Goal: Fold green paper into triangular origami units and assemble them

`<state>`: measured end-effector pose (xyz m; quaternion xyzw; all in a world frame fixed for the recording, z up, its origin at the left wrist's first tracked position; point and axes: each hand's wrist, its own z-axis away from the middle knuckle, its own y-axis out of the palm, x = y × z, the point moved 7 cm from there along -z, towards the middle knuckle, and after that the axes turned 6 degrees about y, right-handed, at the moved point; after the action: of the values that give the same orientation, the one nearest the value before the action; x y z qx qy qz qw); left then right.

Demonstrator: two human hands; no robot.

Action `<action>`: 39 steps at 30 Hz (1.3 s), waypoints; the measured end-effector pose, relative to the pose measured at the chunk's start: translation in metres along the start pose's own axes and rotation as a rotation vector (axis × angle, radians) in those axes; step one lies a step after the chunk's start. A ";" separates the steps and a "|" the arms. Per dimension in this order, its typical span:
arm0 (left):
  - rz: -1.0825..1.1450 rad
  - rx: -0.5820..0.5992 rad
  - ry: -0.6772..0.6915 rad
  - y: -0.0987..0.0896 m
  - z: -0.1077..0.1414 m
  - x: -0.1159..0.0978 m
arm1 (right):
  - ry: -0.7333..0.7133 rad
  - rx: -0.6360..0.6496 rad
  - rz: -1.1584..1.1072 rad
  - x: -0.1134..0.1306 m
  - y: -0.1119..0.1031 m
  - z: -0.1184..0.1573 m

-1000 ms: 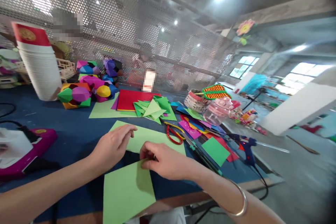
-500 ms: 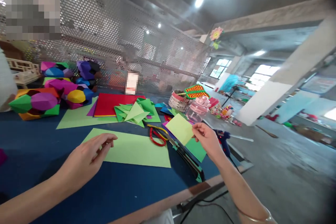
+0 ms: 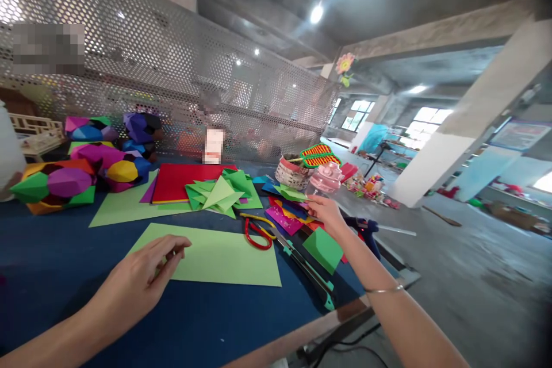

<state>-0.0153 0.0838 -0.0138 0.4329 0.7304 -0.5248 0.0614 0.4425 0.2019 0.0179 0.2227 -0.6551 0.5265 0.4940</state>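
Observation:
My left hand hovers over the left part of a light green paper sheet, its fingers curled together with nothing visible in them. Further out, my right hand pinches the edge of a light green paper square, which appears tilted and thin from here. Under and beside it lie colored paper pieces, among them a magenta one and a green square. Red-and-yellow-handled scissors rest at the sheet's right end, by a black and teal paper trimmer.
Folded green paper pieces lie beside a stack of red paper. Colorful paper polyhedra stand at left. A pink bottle, a woven basket and a glue gun are at right, near the table edge.
My right hand has moved forward and slightly left with the light green square, uncovering magenta and other colored pieces. My left hand has stayed nearly still. The view has tipped up slightly.

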 end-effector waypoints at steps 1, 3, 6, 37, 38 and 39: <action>-0.002 0.000 0.003 0.000 0.000 -0.001 | -0.002 0.003 0.031 0.001 0.002 -0.002; -0.007 -0.004 0.010 0.000 0.000 -0.002 | -0.015 0.004 0.107 0.005 0.005 -0.005; -0.015 -0.007 0.017 -0.001 -0.001 -0.005 | -0.054 -0.006 0.248 0.011 0.006 -0.006; -0.302 0.463 0.002 0.011 -0.012 -0.006 | -0.937 0.363 0.645 0.062 0.109 0.236; -0.310 0.474 0.004 0.011 -0.011 -0.007 | -0.956 0.347 0.633 0.062 0.109 0.238; -0.315 0.485 0.000 0.010 -0.011 -0.007 | -0.972 0.333 0.621 0.062 0.109 0.239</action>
<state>-0.0002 0.0893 -0.0121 0.3164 0.6418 -0.6871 -0.1262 0.2295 0.0367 0.0314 0.3103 -0.7490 0.5798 -0.0806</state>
